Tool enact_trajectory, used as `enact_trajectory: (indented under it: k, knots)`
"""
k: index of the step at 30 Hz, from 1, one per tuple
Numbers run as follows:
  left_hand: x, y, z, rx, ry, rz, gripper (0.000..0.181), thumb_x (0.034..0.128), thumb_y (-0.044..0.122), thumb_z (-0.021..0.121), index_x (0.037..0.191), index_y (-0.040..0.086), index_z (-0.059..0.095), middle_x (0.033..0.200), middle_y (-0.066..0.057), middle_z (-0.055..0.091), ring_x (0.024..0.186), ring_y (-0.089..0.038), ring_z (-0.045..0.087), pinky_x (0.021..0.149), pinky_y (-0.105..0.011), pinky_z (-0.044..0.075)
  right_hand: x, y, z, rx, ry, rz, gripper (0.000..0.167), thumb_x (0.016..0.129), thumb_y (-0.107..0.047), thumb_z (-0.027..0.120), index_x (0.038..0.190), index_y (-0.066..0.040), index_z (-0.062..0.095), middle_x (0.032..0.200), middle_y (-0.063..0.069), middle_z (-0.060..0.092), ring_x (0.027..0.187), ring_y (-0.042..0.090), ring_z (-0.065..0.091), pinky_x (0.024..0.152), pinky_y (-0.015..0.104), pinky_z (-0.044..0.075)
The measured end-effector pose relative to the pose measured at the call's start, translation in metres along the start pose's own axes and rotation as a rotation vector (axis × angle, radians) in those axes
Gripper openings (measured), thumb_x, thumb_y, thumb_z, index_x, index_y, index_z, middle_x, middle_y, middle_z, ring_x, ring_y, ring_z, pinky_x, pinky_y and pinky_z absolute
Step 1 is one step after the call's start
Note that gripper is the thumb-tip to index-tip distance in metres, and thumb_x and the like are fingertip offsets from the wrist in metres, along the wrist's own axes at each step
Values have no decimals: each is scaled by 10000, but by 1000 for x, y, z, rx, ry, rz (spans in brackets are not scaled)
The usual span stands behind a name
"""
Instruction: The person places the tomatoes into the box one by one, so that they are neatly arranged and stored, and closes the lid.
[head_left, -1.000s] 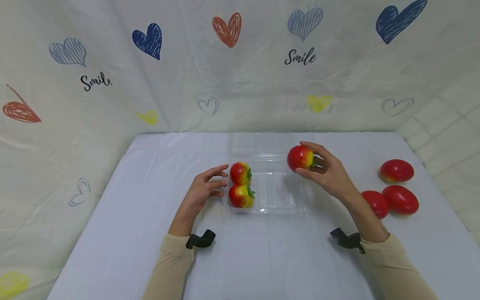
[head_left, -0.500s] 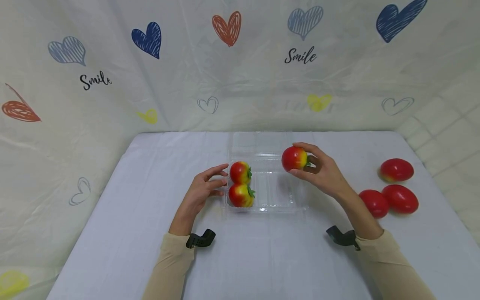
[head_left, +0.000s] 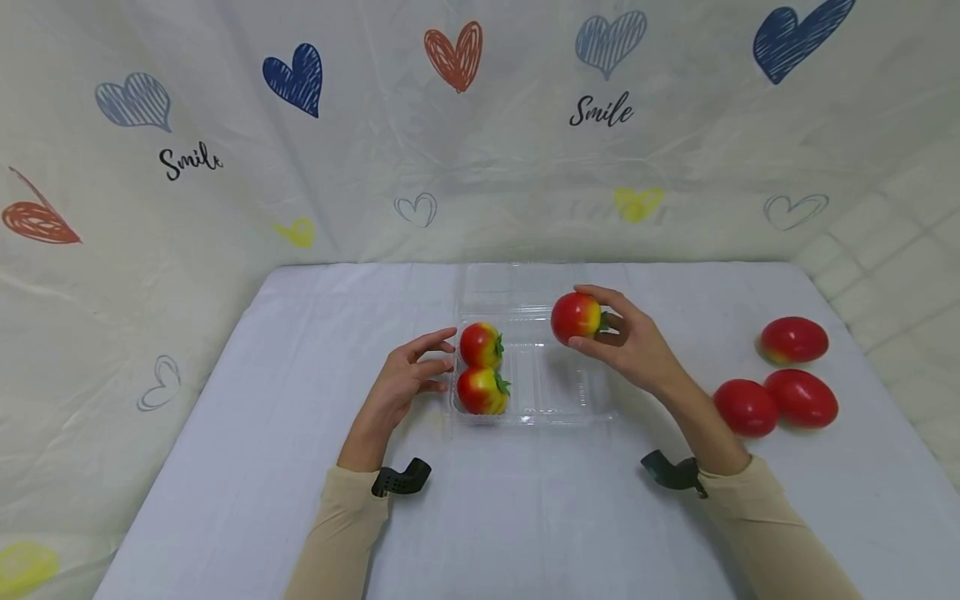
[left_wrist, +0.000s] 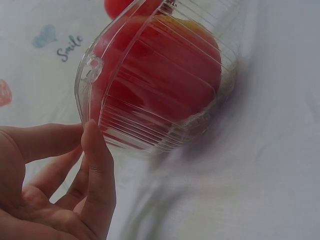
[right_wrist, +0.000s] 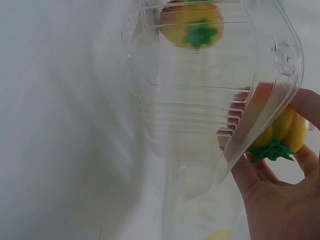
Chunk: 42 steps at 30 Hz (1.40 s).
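Note:
A clear plastic container [head_left: 543, 379] with its lid laid back stands mid-table. Two red-yellow tomatoes with green tops, one [head_left: 481, 346] behind the other [head_left: 482, 392], lie along its left side. The left hand [head_left: 401, 383] is at the container's left wall; in the left wrist view its fingertips [left_wrist: 91, 131] touch the clear rim. The right hand [head_left: 630, 342] holds a third tomato [head_left: 575, 317] between thumb and fingers above the container's right back part. In the right wrist view this tomato [right_wrist: 289, 129] shows partly through the clear wall, its green top facing the palm.
Three more red tomatoes lie at the table's right: one [head_left: 793, 339] further back, two [head_left: 746, 407] [head_left: 802, 399] side by side nearer. A white cloth covers the table [head_left: 487, 517]. Behind it hangs a sheet [head_left: 517, 150] printed with hearts.
The right hand has moved left with its tomato, from beside the container's right edge to over it. The left hand and the two tomatoes in the container have stayed in place.

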<state>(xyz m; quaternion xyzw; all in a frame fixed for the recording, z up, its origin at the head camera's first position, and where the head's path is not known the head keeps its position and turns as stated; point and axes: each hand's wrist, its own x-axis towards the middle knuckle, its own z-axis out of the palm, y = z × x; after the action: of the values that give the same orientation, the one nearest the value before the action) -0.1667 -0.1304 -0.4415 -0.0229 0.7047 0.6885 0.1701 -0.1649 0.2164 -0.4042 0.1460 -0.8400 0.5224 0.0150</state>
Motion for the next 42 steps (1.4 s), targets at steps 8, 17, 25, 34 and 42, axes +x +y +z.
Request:
enact_trajectory:
  k: [8,17,25,34,42]
  knots:
    - [1,-1,0,-4,1,-10,434,1011,98,643,1429,213,642,1256,-59,606,936,-162,634,726,-232,621,3,4,6,-41,5,-22,782,863,-128,831,1548,-173,457,1551,113,497,1320,352,604,950,158,536]
    - [1,-1,-1,-4,-1,-1,440,1010,99,646,1435,214,637,1256,-59,607,950,-173,631,727,-234,621,5,4,11,-102,2,-14,760,880,-205,827,1546,-187,460,1515,116,533,1269,310,616,1003,395,594]
    - [1,-1,0,0,0,-7,446,1013,93,634,1440,223,632,1269,-67,603,966,-182,631,733,-232,621,4,2,16,-75,-20,17,736,895,-223,823,1544,-216,474,1558,118,491,1343,367,588,1037,552,551]
    - [2,-1,0,5,-1,-10,447,1015,90,631,1441,226,630,1268,-71,606,967,-171,634,738,-232,622,5,1,20,-105,-26,10,727,891,-237,828,1536,-216,493,1475,105,526,1361,326,545,1050,531,554]
    - [2,0,1,11,-1,-13,449,1013,94,635,1439,236,631,1252,-70,612,976,-175,634,743,-237,625,7,1,24,-134,-42,-3,726,897,-239,821,1541,-203,487,1472,105,534,1324,322,557,1039,542,568]
